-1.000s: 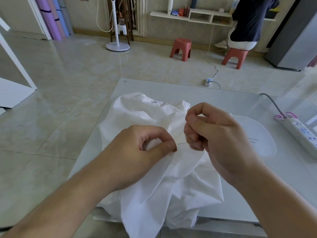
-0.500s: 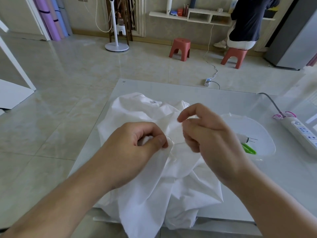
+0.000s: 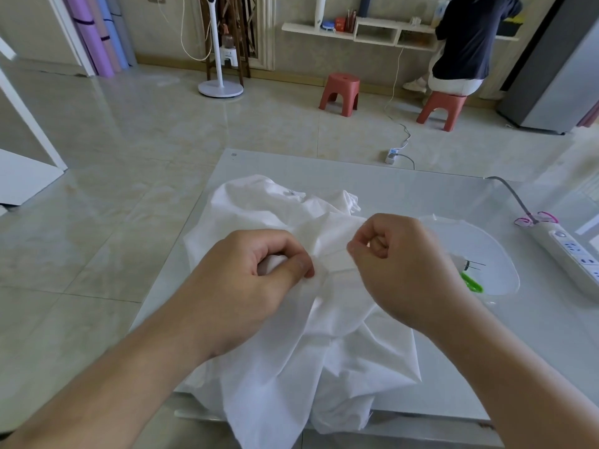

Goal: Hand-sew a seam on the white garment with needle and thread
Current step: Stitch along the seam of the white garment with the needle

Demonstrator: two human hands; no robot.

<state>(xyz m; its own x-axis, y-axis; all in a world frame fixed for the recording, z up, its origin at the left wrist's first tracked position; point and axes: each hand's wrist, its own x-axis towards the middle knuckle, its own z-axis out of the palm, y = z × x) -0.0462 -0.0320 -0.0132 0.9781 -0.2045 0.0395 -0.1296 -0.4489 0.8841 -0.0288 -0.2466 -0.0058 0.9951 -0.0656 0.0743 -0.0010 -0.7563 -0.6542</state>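
Left hand [image 3: 246, 280] fingers pinch a fold of the one white garment [image 3: 291, 351], heaped at the surface [image 3: 421, 196] near edge. Right hand [image 3: 398, 264] fingers pinch what is probably the needle, too fine to see. Drawing thread through; next, pull snug, then re-enter beside the fold.

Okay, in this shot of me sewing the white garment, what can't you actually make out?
- Needle: too small, hidden in the right hand pinch, head view.
- Stitch spot: covered by the left hand thumb and white garment folds.
- Green tool: partly behind the right hand.
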